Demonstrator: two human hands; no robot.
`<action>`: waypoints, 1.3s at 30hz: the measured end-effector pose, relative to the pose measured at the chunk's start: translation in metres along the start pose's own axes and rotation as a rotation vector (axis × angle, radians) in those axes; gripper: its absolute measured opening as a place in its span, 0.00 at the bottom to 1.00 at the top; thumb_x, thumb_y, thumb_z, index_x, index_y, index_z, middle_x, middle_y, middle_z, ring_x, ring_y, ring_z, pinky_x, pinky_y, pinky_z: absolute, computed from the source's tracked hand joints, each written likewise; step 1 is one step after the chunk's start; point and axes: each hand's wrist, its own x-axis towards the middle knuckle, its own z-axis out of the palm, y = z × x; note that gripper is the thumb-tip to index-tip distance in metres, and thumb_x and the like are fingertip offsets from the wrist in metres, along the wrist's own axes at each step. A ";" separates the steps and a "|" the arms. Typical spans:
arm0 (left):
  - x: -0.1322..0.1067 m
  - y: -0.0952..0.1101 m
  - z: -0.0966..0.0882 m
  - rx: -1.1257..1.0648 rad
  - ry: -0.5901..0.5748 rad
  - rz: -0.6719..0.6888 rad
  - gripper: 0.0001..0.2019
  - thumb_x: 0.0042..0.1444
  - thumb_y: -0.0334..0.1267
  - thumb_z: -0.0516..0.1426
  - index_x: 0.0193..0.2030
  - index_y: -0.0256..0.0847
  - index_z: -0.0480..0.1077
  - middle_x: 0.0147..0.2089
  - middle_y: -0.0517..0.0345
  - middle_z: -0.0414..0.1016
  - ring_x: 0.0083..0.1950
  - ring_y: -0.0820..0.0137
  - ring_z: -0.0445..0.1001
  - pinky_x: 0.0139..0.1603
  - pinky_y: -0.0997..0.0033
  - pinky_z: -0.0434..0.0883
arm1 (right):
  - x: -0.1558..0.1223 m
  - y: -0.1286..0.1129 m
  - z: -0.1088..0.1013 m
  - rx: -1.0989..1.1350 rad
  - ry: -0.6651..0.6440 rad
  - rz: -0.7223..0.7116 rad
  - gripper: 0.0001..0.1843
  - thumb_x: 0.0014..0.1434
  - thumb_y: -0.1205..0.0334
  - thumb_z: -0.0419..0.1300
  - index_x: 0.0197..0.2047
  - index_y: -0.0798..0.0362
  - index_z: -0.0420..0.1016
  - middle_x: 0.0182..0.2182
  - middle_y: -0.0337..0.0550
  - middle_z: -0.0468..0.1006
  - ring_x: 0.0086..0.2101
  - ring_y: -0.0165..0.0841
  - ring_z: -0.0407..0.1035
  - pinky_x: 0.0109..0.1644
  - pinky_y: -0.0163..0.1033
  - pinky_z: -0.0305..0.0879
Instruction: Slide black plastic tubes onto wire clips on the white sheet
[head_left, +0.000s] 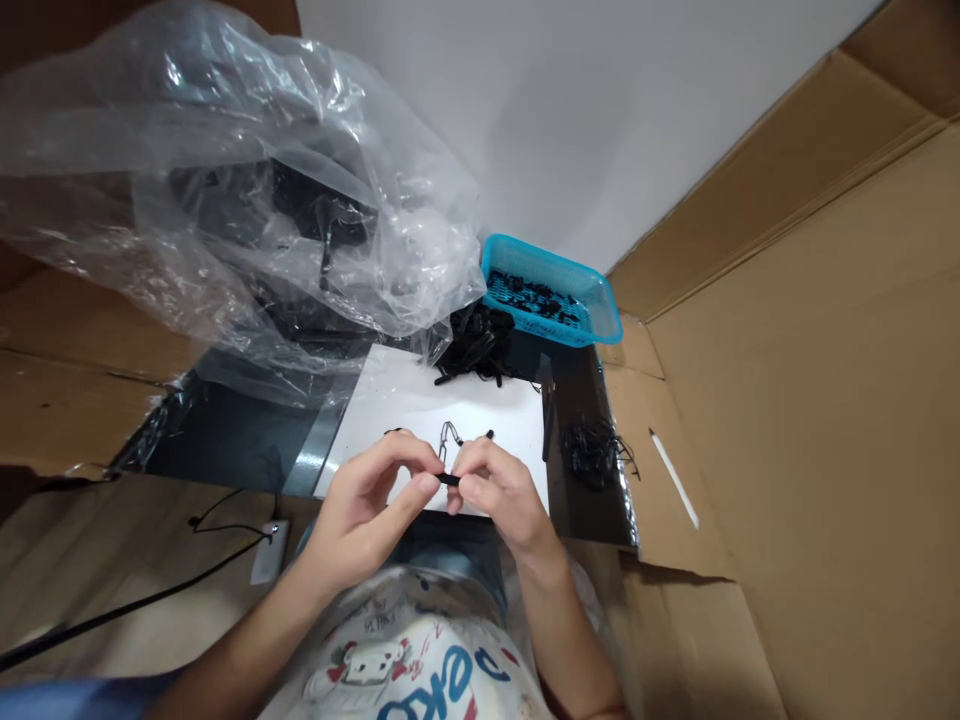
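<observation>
Between both hands, over the white sheet (pixel 375 400), is a small black bar-shaped piece (pixel 448 480). My left hand (pixel 382 490) pinches its left end between thumb and forefinger. The right end is pinched the same way by my right hand (pixel 499 490). A thin black cord loop (pixel 448 436) rises just beyond the fingertips and lies over the sheet; whether it joins the piece I cannot tell. Another small black bit (pixel 490 434) shows behind my right hand. At the sheet's far edge lies a pile of black corded pieces (pixel 476 345).
A blue plastic basket (pixel 551 258) with small black parts stands at the back. Clear plastic bagging (pixel 360 230) bulges at the left. A tangle of black cords (pixel 596 452) lies right of the sheet, and a white pen-like stick (pixel 675 480) rests on cardboard (pixel 810 330).
</observation>
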 end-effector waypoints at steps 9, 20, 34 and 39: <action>-0.006 0.000 0.009 -0.129 -0.035 -0.072 0.05 0.62 0.30 0.56 0.39 0.44 0.70 0.31 0.64 0.72 0.29 0.76 0.73 0.32 0.76 0.68 | 0.005 0.015 0.020 0.504 0.021 0.149 0.12 0.55 0.55 0.56 0.25 0.52 0.64 0.15 0.34 0.64 0.19 0.29 0.59 0.30 0.35 0.58; 0.007 -0.069 -0.062 0.981 -0.022 0.008 0.07 0.61 0.38 0.52 0.41 0.39 0.69 0.39 0.52 0.73 0.43 0.59 0.71 0.44 0.60 0.66 | -0.018 0.055 -0.057 -1.162 0.365 -0.007 0.07 0.61 0.58 0.54 0.37 0.50 0.72 0.37 0.48 0.72 0.40 0.43 0.62 0.44 0.48 0.61; 0.028 -0.077 0.016 0.981 -0.359 0.219 0.08 0.58 0.30 0.52 0.38 0.41 0.72 0.41 0.51 0.73 0.41 0.59 0.66 0.39 0.60 0.56 | -0.005 0.058 -0.053 -1.021 0.119 -0.176 0.02 0.60 0.66 0.53 0.35 0.52 0.65 0.35 0.45 0.70 0.41 0.39 0.61 0.47 0.45 0.61; 0.024 -0.066 0.008 0.543 -0.328 0.041 0.09 0.57 0.42 0.57 0.38 0.40 0.73 0.35 0.53 0.74 0.38 0.62 0.69 0.40 0.63 0.61 | -0.005 0.045 -0.057 -0.904 0.077 -0.173 0.03 0.57 0.65 0.54 0.32 0.51 0.63 0.30 0.42 0.69 0.35 0.37 0.64 0.41 0.42 0.60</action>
